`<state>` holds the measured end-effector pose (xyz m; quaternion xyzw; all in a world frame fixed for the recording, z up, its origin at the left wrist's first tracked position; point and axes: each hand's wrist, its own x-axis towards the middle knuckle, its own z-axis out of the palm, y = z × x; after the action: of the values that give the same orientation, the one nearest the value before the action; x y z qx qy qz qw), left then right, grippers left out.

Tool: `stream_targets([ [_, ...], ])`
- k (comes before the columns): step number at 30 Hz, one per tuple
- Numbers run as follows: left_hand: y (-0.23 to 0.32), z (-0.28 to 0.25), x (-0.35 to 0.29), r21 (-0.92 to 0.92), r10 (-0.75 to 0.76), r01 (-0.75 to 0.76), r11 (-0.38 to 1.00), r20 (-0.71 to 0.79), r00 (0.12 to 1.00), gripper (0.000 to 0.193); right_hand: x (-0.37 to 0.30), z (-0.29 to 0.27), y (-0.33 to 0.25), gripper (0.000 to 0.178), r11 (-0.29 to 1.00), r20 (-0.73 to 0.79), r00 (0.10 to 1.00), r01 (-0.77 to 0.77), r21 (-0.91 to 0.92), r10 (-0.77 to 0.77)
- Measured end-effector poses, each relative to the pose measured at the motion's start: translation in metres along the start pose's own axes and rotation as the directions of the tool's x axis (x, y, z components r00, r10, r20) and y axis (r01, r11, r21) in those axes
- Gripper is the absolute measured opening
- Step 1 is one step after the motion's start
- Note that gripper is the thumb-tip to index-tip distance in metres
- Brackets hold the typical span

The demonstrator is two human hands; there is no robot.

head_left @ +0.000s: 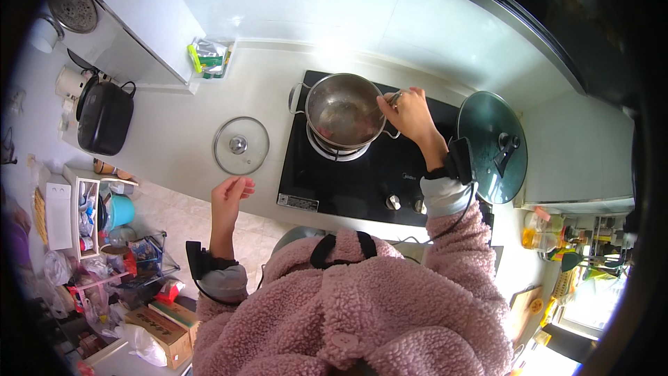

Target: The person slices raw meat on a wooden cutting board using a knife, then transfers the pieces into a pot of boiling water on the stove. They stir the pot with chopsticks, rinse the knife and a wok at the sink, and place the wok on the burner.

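Note:
A steel pot (341, 138) with two loop handles stands on the left burner of a black gas hob (327, 188). Some reddish pieces show at its bottom; what they are is unclear. My right hand (412, 117) is at the pot's right rim, its fingers closed around something small and metallic that I cannot make out. My left hand (233, 193) is over the counter's front edge, with the fingers curled loosely together and nothing visible in them. Just beyond it, a round glass lid (252, 146) with a steel rim and knob lies flat on the counter.
A large dark glass lid (480, 139) with a black handle leans at the hob's right. On the counter's left is a black appliance (108, 118); a small bin of packets (212, 61) sits by the wall. Shelves and cardboard boxes (160, 331) fill the lower left.

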<state>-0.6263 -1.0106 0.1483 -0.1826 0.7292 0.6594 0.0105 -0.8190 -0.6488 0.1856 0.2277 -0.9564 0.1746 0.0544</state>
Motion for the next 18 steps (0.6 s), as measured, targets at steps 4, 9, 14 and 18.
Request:
stream_targets([
  [4,0.001,0.000,-0.002,0.007,-0.024,0.025,1.000,-0.005,1.000,0.023,0.018,0.012,-0.011,0.032,0.914,0.168,0.985,-0.041,0.403,-0.030],
  [9,0.002,-0.001,-0.004,0.019,0.002,-0.002,1.000,0.009,1.000,0.024,0.039,0.032,-0.011,0.027,0.953,-0.245,0.969,0.112,0.280,-0.042],
  [14,-0.003,-0.003,-0.005,-0.006,-0.010,0.010,1.000,0.007,1.000,0.024,0.012,0.016,0.020,0.033,0.993,-0.280,0.953,-0.109,0.042,0.116],
  [18,-0.006,-0.002,-0.004,0.003,-0.004,0.004,1.000,0.026,1.000,0.024,0.015,0.030,0.021,0.036,0.976,-0.306,0.931,-0.165,0.139,0.201],
])
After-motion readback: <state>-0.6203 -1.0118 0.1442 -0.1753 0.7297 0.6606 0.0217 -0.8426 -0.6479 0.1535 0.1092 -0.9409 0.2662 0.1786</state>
